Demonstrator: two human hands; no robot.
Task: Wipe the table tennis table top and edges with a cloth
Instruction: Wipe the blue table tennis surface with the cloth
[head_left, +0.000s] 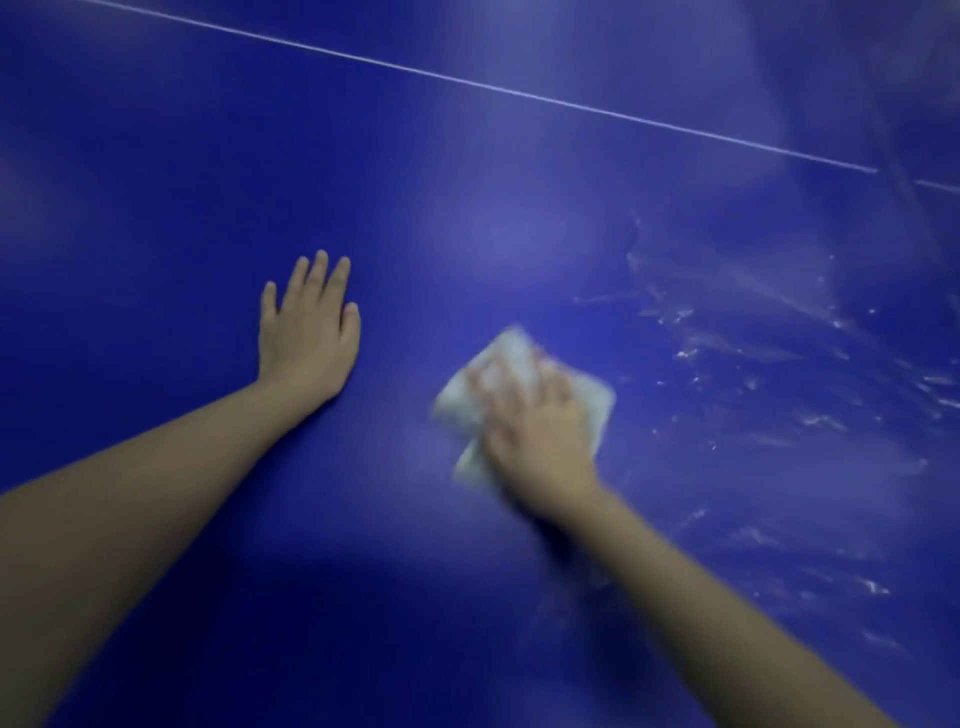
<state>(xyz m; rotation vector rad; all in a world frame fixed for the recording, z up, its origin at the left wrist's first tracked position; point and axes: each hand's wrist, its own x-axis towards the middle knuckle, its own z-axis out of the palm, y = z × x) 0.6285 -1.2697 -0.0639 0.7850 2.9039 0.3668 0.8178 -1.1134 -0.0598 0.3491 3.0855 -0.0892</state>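
Cloth (597, 408) pressed under right hand (535, 431), fingers seemingly flat; smears (769, 358) seen right of cloth; left hand (307, 338) laid flat, empty, left of cloth.

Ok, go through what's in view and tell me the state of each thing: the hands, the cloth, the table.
left hand: flat on the table top, fingers straight, holding nothing.
right hand: pressing down on the cloth, blurred.
cloth: white, bunched, lying on the table under the right hand.
table top: blue, with whitish streaks and specks right of the cloth.
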